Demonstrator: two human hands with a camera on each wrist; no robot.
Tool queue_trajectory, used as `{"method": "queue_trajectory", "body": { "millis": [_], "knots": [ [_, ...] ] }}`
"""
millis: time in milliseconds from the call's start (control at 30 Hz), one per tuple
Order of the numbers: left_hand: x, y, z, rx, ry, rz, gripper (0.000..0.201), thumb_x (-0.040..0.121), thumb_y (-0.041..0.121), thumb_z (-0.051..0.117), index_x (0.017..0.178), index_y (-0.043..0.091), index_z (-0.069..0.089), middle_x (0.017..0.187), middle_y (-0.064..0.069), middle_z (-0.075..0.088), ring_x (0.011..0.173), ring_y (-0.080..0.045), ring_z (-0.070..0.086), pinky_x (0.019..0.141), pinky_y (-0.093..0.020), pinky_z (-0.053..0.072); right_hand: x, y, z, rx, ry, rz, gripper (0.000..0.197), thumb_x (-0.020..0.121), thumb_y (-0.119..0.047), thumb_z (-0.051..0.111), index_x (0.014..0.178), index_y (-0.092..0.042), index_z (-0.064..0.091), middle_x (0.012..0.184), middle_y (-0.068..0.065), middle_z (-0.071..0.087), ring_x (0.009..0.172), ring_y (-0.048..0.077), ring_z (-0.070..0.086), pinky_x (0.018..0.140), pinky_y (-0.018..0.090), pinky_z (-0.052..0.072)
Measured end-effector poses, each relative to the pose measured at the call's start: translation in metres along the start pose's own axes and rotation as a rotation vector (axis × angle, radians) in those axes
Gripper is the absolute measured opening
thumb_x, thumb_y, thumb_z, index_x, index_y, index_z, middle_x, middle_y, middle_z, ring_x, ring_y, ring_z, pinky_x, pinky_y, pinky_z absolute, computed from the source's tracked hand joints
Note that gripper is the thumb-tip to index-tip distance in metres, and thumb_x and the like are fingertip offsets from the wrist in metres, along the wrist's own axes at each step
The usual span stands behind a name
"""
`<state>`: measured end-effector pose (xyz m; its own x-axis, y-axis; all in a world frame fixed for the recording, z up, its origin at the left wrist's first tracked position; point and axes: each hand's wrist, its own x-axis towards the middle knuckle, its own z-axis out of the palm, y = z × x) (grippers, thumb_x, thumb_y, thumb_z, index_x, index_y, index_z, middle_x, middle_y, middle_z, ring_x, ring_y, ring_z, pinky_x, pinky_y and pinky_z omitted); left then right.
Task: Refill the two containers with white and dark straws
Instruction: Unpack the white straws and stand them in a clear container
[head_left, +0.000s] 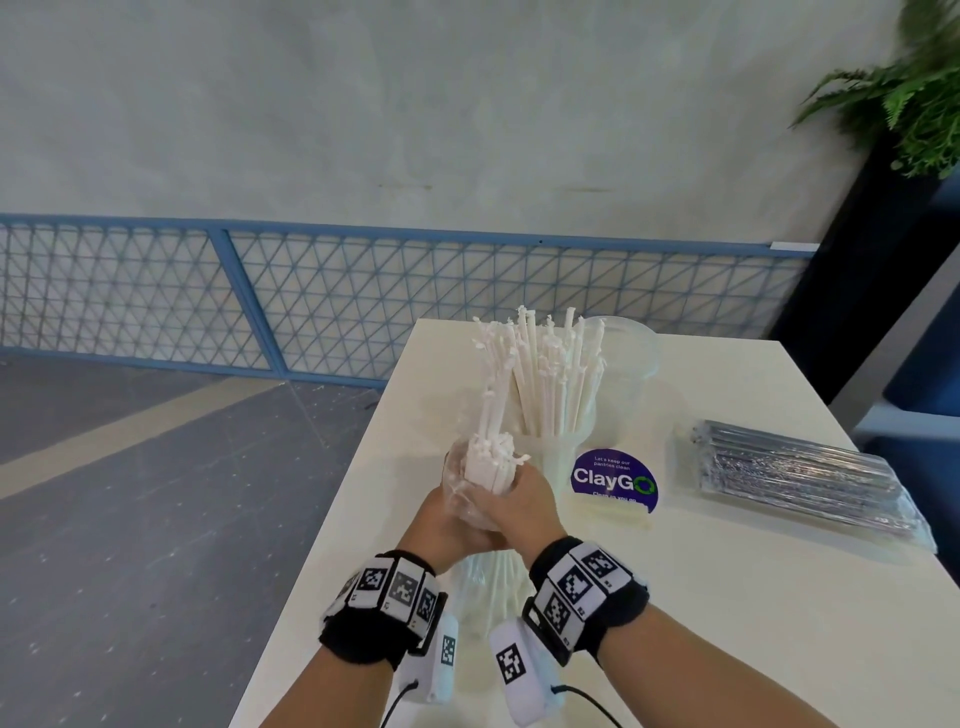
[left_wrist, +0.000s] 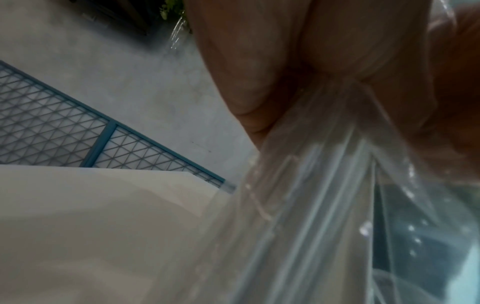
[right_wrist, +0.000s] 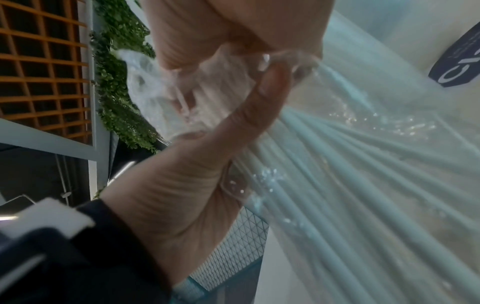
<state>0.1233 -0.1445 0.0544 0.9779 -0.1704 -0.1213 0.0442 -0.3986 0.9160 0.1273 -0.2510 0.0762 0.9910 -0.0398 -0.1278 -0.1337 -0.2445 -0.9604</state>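
Both hands are gripping a clear plastic bag of white straws (head_left: 485, 467) near the surface's (head_left: 675, 597) left edge, about 7 o'clock from the straw container (head_left: 558, 415). The left hand (head_left: 452, 525) is curling round the bag's middle from the 9 o'clock side, and the right hand (head_left: 519, 501) is closing round it from 3 o'clock, thumb pressing the film; the straw tips are poking out of the open top.

The straws are looking light and thin, likely to bend or crease if squeezed hard. The film is looking slick and crinkly, so the bundle could slide inside it. The safest hold is probably round the bare stems just above the bag mouth, with the other hand pinching the film low down.

The container is already bristling with white straws. A second clear container (head_left: 631, 345) is standing behind it at 1 o'clock, seemingly unfilled. The packet of dark straws (head_left: 800, 470) is lying flat at 3 o'clock, unopened as far as I can tell.
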Motion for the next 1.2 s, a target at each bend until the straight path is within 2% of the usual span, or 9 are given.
{"method": "queue_trajectory", "body": {
  "millis": [133,233,333,467,600,767,933,1067,1200],
  "knots": [
    [0.009,0.011,0.010,-0.058,-0.034,0.044,0.086,0.059,0.009,0.083,0.129,-0.004,0.035,0.114,-0.020,0.061,0.097,-0.022,0.062,0.089,-0.029,0.052,0.001,0.001,-0.003,0.148,0.075,-0.001,0.028,0.072,-0.016,0.077,0.085,-0.021,0.053,0.088,0.003,0.064,0.079,0.013,0.062,0.064,0.016,0.049],
    [0.008,0.004,0.006,-0.084,-0.016,0.044,0.090,0.061,0.008,0.084,0.134,0.016,0.031,0.113,-0.007,0.064,0.101,-0.016,0.065,0.083,-0.023,0.053,0.005,0.000,-0.001,0.130,0.184,-0.004,0.033,0.069,-0.023,0.078,0.087,-0.023,0.051,0.108,0.009,0.055,0.102,0.025,0.058,0.090,0.040,0.051],
    [0.004,0.004,0.006,-0.128,-0.033,0.044,0.070,0.070,-0.002,0.076,0.127,0.013,0.039,0.111,-0.002,0.063,0.096,0.003,0.063,0.078,-0.013,0.050,0.003,-0.003,0.000,0.014,0.271,-0.128,0.051,0.069,-0.029,0.078,0.112,-0.012,0.058,0.104,-0.012,0.042,0.113,0.018,0.041,0.105,0.038,0.037],
    [0.004,0.003,0.009,-0.093,-0.041,0.010,0.055,0.075,-0.001,0.072,0.122,0.016,0.049,0.115,-0.002,0.061,0.110,-0.014,0.058,0.089,-0.016,0.049,-0.003,-0.006,0.000,-0.040,0.328,-0.208,0.055,0.067,-0.024,0.080,0.115,-0.014,0.056,0.105,-0.007,0.040,0.107,0.011,0.035,0.098,0.024,0.033],
    [0.007,0.000,0.009,0.022,-0.090,-0.031,0.058,0.079,0.006,0.070,0.130,0.001,0.044,0.129,-0.014,0.054,0.123,-0.025,0.050,0.105,-0.031,0.040,0.005,-0.004,-0.001,0.018,0.137,-0.024,0.052,0.062,-0.031,0.082,0.105,-0.010,0.062,0.106,0.007,0.064,0.104,0.023,0.061,0.092,0.042,0.051],
    [0.005,0.008,0.006,0.064,-0.048,-0.002,0.057,0.074,0.015,0.077,0.124,0.008,0.050,0.116,-0.006,0.060,0.112,-0.018,0.057,0.092,-0.021,0.044,0.007,-0.017,-0.010,0.209,0.072,0.030,0.024,0.073,-0.022,0.077,0.091,-0.011,0.067,0.092,0.008,0.070,0.092,0.023,0.067,0.085,0.041,0.055],
    [0.002,-0.002,0.000,-0.074,0.016,-0.020,0.037,0.069,0.016,0.081,0.092,0.031,0.057,0.091,0.010,0.066,0.089,-0.008,0.063,0.073,-0.008,0.049,0.010,-0.045,-0.037,0.497,-0.021,-0.081,0.014,0.076,-0.011,0.073,0.087,-0.012,0.064,0.077,-0.002,0.068,0.075,0.011,0.067,0.065,0.021,0.051],
    [0.000,-0.015,0.000,-0.063,0.030,-0.065,0.044,0.067,0.026,0.083,0.104,0.012,0.063,0.098,0.000,0.071,0.095,-0.016,0.067,0.086,-0.030,0.053,0.016,-0.059,-0.054,0.588,0.040,-0.157,0.013,0.078,-0.009,0.069,0.088,-0.011,0.061,0.072,-0.007,0.063,0.070,0.005,0.063,0.063,0.017,0.047],
    [0.002,-0.012,0.002,-0.085,0.012,-0.077,0.044,0.070,0.025,0.081,0.107,0.012,0.061,0.100,-0.001,0.070,0.096,-0.015,0.066,0.087,-0.029,0.052,0.015,-0.056,-0.055,0.585,0.060,-0.197,0.028,0.073,-0.015,0.075,0.096,-0.008,0.061,0.084,0.002,0.065,0.078,0.011,0.064,0.071,0.022,0.050]
  ]
}}
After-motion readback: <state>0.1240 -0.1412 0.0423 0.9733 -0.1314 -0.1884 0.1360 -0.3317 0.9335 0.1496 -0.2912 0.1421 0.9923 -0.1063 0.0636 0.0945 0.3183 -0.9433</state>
